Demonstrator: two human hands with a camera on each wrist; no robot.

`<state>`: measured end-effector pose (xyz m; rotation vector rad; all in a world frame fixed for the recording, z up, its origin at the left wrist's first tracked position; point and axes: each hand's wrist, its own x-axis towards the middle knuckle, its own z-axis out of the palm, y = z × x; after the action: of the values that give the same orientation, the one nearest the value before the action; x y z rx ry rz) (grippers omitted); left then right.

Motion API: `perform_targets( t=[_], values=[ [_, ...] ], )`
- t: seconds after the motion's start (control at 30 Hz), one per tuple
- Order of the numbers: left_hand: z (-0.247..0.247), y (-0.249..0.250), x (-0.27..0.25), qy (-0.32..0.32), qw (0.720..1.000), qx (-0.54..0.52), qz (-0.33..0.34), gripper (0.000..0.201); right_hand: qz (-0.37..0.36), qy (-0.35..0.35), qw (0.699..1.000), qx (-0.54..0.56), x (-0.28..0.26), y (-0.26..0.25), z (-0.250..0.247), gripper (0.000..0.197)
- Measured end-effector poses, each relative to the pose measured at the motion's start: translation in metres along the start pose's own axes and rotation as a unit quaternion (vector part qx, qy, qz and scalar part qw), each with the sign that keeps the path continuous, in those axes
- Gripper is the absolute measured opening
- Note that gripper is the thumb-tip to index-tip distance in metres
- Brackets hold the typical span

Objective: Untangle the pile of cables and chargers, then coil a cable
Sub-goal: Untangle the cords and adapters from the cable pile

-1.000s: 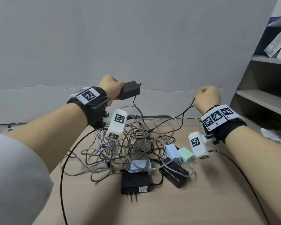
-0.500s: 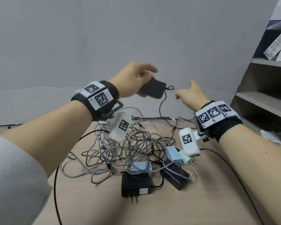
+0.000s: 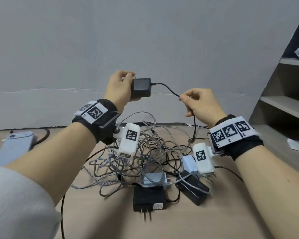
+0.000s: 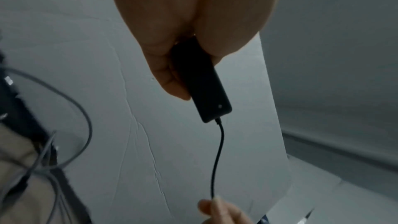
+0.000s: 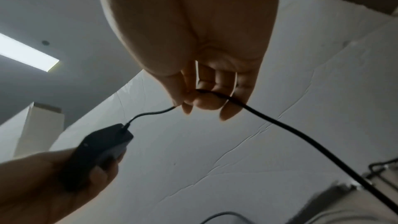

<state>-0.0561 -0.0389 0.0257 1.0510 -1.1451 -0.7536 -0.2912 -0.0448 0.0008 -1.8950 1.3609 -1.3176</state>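
Observation:
My left hand (image 3: pixel 121 87) grips a black charger brick (image 3: pixel 141 87) raised above the pile; the same black charger brick (image 4: pixel 201 81) shows between thumb and fingers in the left wrist view. Its thin black cable (image 3: pixel 166 87) runs right to my right hand (image 3: pixel 195 104), which pinches it between thumb and fingers. In the right wrist view the black cable (image 5: pixel 269 118) passes through the right hand's curled fingers and trails down. Below lies the tangled pile of grey braided cables (image 3: pixel 145 149) with a black adapter (image 3: pixel 149 198), another black brick (image 3: pixel 192 188) and pale blue chargers (image 3: pixel 155 180).
The pile sits on a wooden tabletop (image 3: pixel 179 221) against a grey wall. A grey shelf unit (image 3: pixel 283 107) stands at the right. A pale blue phone-like slab (image 3: pixel 14 145) lies at the left. A black wire (image 3: pixel 62 213) loops off the table's front.
Both hands rose. The left hand turned the charger brick upright; the right hand, open half a second ago, now pinches the brick's cable near the plug end.

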Motion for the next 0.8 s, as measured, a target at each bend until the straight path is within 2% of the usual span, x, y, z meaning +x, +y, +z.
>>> perform_targets(
  t=[0.1, 0.2, 0.3, 0.37, 0.4, 0.47, 0.53, 0.63, 0.7, 0.8],
  values=[
    [-0.002, -0.017, -0.002, 0.028, 0.994, -0.092, -0.055, 0.029, 0.003, 0.010, 0.998, -0.063, 0.001, 0.014, 0.001, 0.024],
    [-0.010, -0.029, -0.004, 0.052, 0.981, -0.155, -0.103, 0.034, 0.002, 0.030, 0.998, -0.061, 0.001, 0.027, 0.004, 0.022],
    [-0.016, -0.041, -0.008, 0.026, 0.975, -0.181, -0.125, 0.036, -0.003, 0.088, 0.995, -0.044, 0.003, 0.030, 0.010, 0.011],
    [-0.017, -0.048, -0.011, 0.013, 0.972, -0.195, -0.128, 0.048, -0.023, 0.119, 0.988, -0.098, 0.003, 0.028, 0.015, 0.010],
    [-0.017, -0.050, -0.011, 0.014, 0.972, -0.195, -0.128, 0.055, -0.032, 0.112, 0.984, -0.134, 0.003, 0.026, 0.017, 0.010],
    [-0.017, -0.052, -0.014, 0.013, 0.978, -0.169, -0.119, 0.058, -0.023, 0.035, 0.976, -0.214, 0.002, 0.019, 0.022, 0.014],
    [-0.015, -0.053, -0.019, 0.002, 0.987, -0.121, -0.104, 0.050, -0.003, -0.086, 0.955, -0.284, -0.002, 0.010, 0.028, 0.018],
    [-0.010, -0.058, -0.033, -0.053, 0.995, -0.033, -0.074, 0.042, -0.003, -0.223, 0.933, -0.283, -0.016, -0.002, 0.034, 0.018],
    [-0.007, -0.059, -0.040, -0.118, 0.992, 0.038, -0.035, 0.042, -0.028, -0.241, 0.938, -0.246, -0.023, -0.010, 0.036, 0.017],
    [-0.008, -0.049, -0.045, -0.206, 0.972, 0.116, 0.019, 0.043, -0.063, -0.192, 0.958, -0.202, -0.024, -0.020, 0.036, 0.015]
  ],
)
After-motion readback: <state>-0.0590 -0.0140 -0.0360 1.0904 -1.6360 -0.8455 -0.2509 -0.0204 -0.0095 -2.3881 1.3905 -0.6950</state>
